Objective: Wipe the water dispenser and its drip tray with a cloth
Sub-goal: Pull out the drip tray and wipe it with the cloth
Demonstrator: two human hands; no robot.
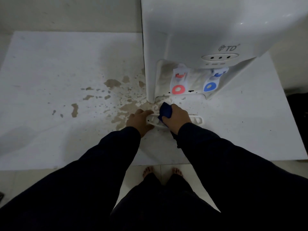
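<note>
A white water dispenser stands on a white counter, with a red tap and a blue tap in its recess. The white slotted drip tray lies on the counter in front of the dispenser, pulled out of it. My left hand grips the tray's left end. My right hand presses a bunched dark blue cloth onto the tray's middle. The hands hide most of the tray.
Brown dried splashes and puddle stains spread over the counter left of the dispenser and under my left hand. The recess wall behind the red tap is also stained. Below the counter's front edge are pale floor tiles and my bare feet.
</note>
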